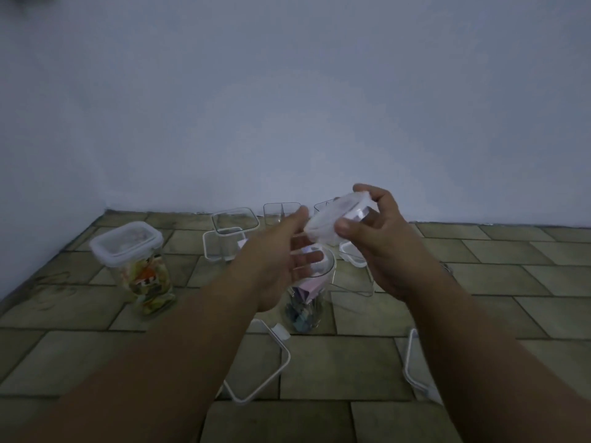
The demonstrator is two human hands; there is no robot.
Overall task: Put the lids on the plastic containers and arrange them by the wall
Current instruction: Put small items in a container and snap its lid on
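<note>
Nearest the camera, two loose lids (256, 362) lie flat on the tiled floor (319, 372), each partly hidden by a forearm. Above them the left hand (284, 266) is spread open, fingers (308, 259) loosely extended at the rim of an open container (311, 292) (its contents are dim and hard to make out). The right hand (377, 238) pinches a translucent lid (339, 219), tilted, long axis rising rightward. Farther off, a lidded container (134, 260) stands left; empty containers (235, 231) sit near the wall (287, 107).

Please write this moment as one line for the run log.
right hand: holds lid | left hand: open, fingertips at lid | open jar: below lid | lidded jar: left
</note>
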